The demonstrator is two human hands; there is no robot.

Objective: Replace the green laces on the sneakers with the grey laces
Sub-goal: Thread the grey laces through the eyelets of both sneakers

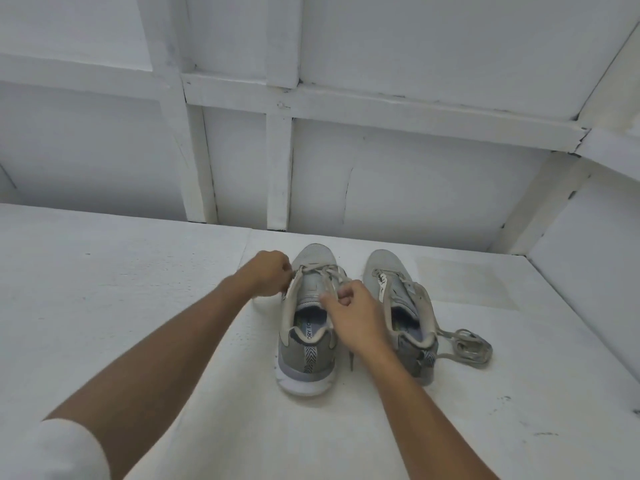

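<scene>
Two grey sneakers stand side by side on a white surface, toes pointing away from me. The left sneaker [306, 355] has a pale lace [323, 271] crossing its front eyelets. My left hand [266, 277] pinches the lace at the shoe's left eyelet row. Over the tongue, my right hand [356, 315] pinches a lace strand. The right sneaker [398, 292] stands open with its tongue bare. A loose greyish-green lace [467, 344] lies coiled beside its heel.
The white table [121, 306] ends at a white panelled wall [415, 174] just beyond the toes. A white side wall [595, 271] closes in on the right. My white sleeve [52, 452] shows at the bottom left.
</scene>
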